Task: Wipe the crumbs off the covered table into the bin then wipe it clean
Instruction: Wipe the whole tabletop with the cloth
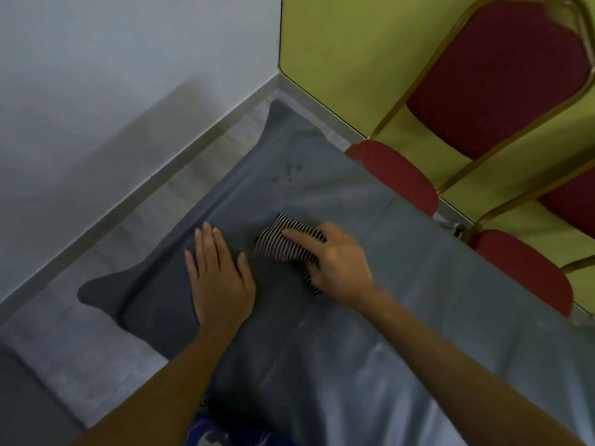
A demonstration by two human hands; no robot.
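While the left hand [220,278] lies flat on the grey table cover [418,300], fingers straight and close together, just left of the striped cloth [283,244], the right hand [338,262] grips that bunched cloth, fingers curled over it, pressing it onto the cover. Dark crumbs [289,173] lie beyond the cloth. A red chair [396,175] stands to the cloth's right.

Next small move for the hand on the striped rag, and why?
Probably slide the right hand, holding the black-and-white striped rag, forward to the dark specks on the grey tablecloth and sweep them back toward the edge. They lie beyond the rag, unswept; the left hand lies flat, pinning the cloth.
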